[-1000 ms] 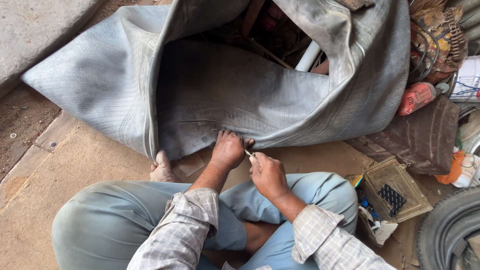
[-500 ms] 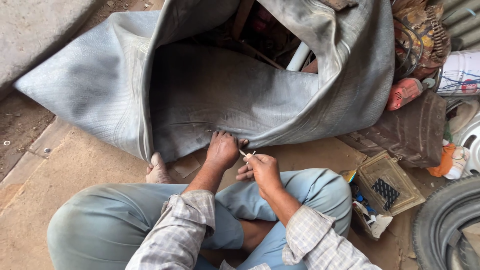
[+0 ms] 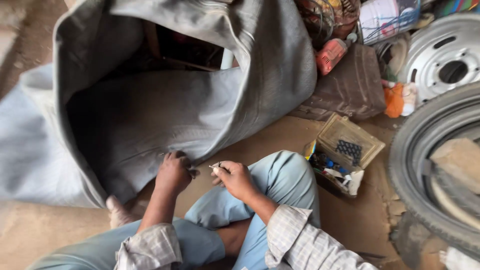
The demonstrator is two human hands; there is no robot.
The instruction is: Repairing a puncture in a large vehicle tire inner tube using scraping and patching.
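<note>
Pinching the near edge of the big grey rubber tube (image 3: 165, 115), left hand (image 3: 173, 172) is clamped on it, seemingly to keep it taut; right hand (image 3: 235, 177) just right of it, fingers closed on a small thin metal tool (image 3: 216, 166); both wrists low over crossed legs; open parts box (image 3: 345, 150) at right.

a tyre repair workshop: tyre (image 3: 430, 175), steel wheel rim (image 3: 445, 60), giant inner tube (image 3: 165, 115).

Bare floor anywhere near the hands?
Free: floor strip between the grey inner tube and right knee; bottom-left corner below the tube. Crowded: right side, with the small parts box, tyre and wheel rim.
</note>
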